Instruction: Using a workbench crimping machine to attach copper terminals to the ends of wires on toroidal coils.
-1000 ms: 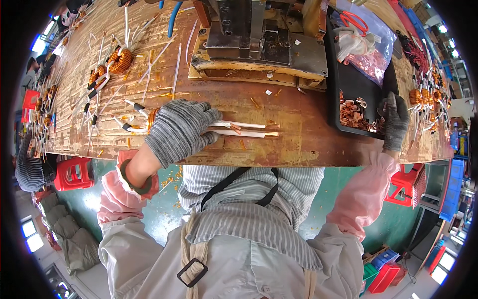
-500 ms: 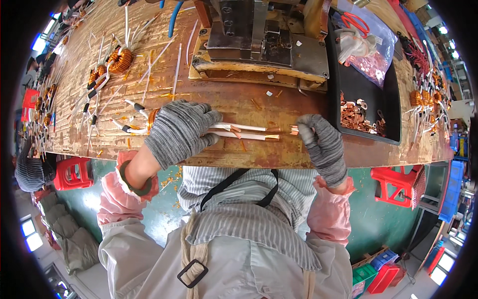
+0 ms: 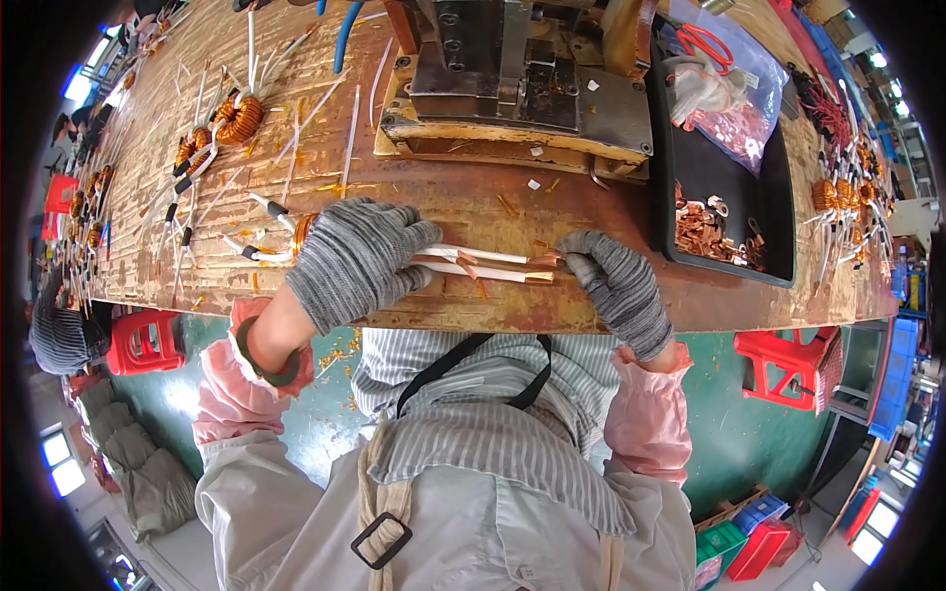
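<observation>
My left hand (image 3: 360, 258), in a grey knitted glove, is closed around the white wires (image 3: 483, 275) of a copper-wound coil (image 3: 302, 232), which shows beside its wrist side. The wires run out to the right past my fingers, and the lower one ends in bare copper strands (image 3: 539, 276). Small copper-coloured pieces (image 3: 467, 264) show between the wires near my left fingertips. At the end of the upper wire, my gloved right hand (image 3: 618, 291) pinches a copper terminal lug (image 3: 544, 261), partly hidden by the fingertips.
A metal press (image 3: 512, 98) stands at the far side of the wooden table (image 3: 443, 313). To the right, a black tray (image 3: 724, 272) holds loose copper lugs (image 3: 714, 231) and a plastic bag (image 3: 739, 108). More wound coils (image 3: 236, 120) lie at left. Red stools (image 3: 146, 343) stand below.
My right hand has moved left with the copper lug, from a gap away to the upper wire's end. My left hand has stayed in place.
</observation>
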Demonstrator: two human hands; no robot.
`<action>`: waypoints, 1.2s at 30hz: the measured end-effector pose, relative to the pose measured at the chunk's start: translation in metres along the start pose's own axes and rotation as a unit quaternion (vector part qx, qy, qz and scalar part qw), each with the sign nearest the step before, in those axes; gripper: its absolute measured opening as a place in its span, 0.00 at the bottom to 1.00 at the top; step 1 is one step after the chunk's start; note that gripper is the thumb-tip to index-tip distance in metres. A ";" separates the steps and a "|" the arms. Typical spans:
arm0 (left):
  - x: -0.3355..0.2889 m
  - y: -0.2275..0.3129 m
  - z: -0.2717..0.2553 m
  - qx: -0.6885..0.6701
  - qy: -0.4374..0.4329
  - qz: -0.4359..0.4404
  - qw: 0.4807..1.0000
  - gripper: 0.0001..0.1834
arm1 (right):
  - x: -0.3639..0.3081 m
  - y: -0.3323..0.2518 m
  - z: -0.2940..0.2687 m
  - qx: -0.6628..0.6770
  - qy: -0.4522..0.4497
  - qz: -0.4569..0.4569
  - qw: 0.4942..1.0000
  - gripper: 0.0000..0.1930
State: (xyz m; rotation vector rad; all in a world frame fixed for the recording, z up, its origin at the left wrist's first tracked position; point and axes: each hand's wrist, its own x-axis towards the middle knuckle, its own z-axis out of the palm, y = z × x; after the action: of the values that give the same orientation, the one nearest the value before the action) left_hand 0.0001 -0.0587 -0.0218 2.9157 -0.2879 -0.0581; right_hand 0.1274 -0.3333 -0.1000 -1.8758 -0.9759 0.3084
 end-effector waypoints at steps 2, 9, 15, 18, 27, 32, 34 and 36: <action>0.000 0.001 -0.002 0.000 -0.005 -0.001 1.000 0.21 | 0.000 0.002 0.001 -0.022 0.007 -0.033 0.999 0.09; 0.000 0.000 0.000 0.005 0.000 0.003 1.000 0.21 | 0.001 -0.002 0.001 -0.049 -0.012 -0.073 0.996 0.09; -0.001 0.003 -0.001 0.007 0.000 0.003 1.000 0.20 | -0.001 -0.003 0.000 -0.030 -0.026 -0.060 0.997 0.08; -0.001 0.003 0.001 0.012 0.001 0.003 1.000 0.20 | -0.001 -0.006 -0.001 -0.029 -0.036 -0.055 0.997 0.08; 0.000 0.003 0.001 0.010 0.002 0.005 1.000 0.20 | -0.003 -0.003 0.002 -0.018 -0.027 -0.066 0.997 0.09; 0.001 0.004 0.000 0.011 -0.005 0.000 1.000 0.20 | 0.000 -0.011 -0.001 -0.091 -0.037 -0.109 0.989 0.09; 0.001 0.004 0.000 0.015 -0.007 -0.003 1.000 0.20 | -0.002 -0.005 0.002 -0.031 -0.035 -0.098 0.994 0.09; 0.000 0.003 0.000 0.013 -0.008 -0.006 1.000 0.20 | -0.005 -0.004 0.003 0.021 -0.038 -0.068 0.997 0.09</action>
State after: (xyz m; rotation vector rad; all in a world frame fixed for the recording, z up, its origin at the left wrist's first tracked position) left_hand -0.0004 -0.0620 -0.0214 2.9434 -0.2749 -0.0791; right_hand 0.1205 -0.3343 -0.0994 -1.7595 -1.1351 0.3182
